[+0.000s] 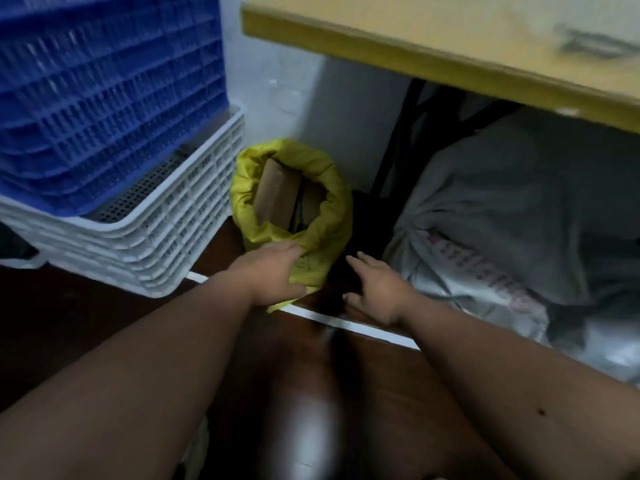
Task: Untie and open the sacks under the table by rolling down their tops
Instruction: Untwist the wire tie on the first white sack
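While the whole shot is pretty blurry, the biggest thing is the yellow-edged table (433, 46) running across the top right, with the sacks tucked below it. Left of that there's a stack of blue crates (104, 98) sitting inside nested white crates (156, 244), all on a dark floor. Under the table on the right slumps a big grey sack (502, 220) with pinkish print, its top bunched and looking closed. Beside the white crates stands the smaller yellow sack (322, 220), top already rolled down and wide open, with brown cardboard pieces (277, 192) poking up inside. The left hand (277, 275) is on the near rim of the yellow sack, fingers curled onto the fabric, though whether it's properly pinching is hard to tell. The right hand (375, 289) hovers just beside it, fingers spread loose, holding nothing.
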